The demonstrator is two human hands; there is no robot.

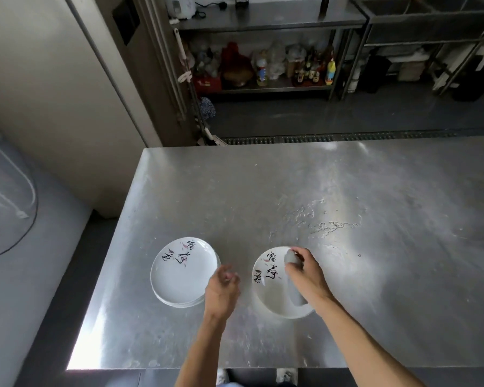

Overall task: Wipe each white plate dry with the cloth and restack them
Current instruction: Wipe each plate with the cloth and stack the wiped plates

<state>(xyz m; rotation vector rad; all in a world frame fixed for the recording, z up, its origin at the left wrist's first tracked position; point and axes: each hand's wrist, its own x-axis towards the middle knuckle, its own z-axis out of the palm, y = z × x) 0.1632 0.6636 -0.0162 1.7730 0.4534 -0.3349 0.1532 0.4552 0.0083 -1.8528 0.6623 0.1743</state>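
Steel table (291, 185) — two lots of white plates near its front edge.
Stack of plates (183, 272): left, black characters on top.
Right plate (271, 297): apart from the stack.
Right grip (305, 272): fingers curled round a grey cloth (298, 296), holding it on the right plate.
Left grip (222, 289): between the two — blurred, fingers loosely bent, holding nothing.
Water drops (327, 226): beyond the right plate.
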